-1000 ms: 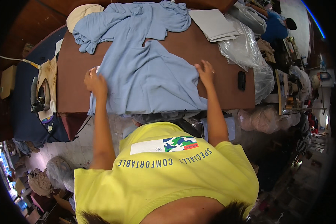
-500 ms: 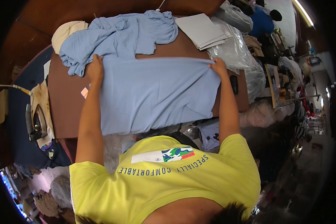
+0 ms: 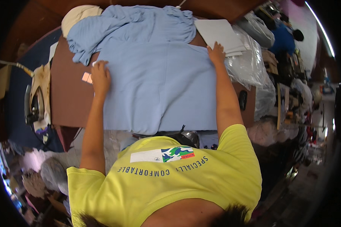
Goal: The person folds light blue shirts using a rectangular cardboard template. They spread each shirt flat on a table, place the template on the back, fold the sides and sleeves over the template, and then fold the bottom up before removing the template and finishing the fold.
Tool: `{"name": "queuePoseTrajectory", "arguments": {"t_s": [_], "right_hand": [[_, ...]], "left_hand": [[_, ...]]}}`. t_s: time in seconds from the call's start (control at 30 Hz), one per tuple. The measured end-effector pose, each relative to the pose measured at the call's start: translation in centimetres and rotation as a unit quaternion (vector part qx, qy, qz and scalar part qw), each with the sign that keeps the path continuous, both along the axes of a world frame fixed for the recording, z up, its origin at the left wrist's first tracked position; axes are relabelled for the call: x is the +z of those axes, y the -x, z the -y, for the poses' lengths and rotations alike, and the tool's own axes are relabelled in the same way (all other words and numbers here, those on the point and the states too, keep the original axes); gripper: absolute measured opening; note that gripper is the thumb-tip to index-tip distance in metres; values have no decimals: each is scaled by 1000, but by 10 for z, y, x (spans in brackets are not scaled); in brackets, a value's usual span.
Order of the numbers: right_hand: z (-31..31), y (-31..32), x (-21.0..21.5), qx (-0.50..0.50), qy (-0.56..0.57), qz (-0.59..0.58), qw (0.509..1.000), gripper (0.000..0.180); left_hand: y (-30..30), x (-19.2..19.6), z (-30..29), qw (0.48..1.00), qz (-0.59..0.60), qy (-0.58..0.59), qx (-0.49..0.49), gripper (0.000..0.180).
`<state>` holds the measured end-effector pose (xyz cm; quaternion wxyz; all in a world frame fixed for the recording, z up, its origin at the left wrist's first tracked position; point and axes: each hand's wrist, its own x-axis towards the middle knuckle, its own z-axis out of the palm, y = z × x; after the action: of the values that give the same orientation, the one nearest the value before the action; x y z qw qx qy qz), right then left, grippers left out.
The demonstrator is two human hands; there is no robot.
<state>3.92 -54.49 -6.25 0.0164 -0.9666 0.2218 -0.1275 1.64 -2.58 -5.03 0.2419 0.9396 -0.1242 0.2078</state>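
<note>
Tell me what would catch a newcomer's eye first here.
The light-blue cloth draws the eye first, spread across the brown table between the left hand and the right hand. The bright yellow shirt fills the lower middle of the picture. An iron rests toward the left.

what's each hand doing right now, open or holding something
Left hand: fingers bent at the blue cloth's left edge; whether it grips cannot be told.
Right hand: open, fingers spread by the cloth's right edge.
</note>
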Motion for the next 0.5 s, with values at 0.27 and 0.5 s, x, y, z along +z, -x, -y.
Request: {"name": "queuePoseTrajectory", "arguments": {"t_s": [0.27,0.5], "right_hand": [[-31,-13,40,-67,-117,-169,976,42],[-28,-18,89,-56,58,-6,997,28]], "left_hand": [[96,-20,-41,978,-104,-163,74,51],[91,-24,-66,974,-112,-182,77,51]]}}
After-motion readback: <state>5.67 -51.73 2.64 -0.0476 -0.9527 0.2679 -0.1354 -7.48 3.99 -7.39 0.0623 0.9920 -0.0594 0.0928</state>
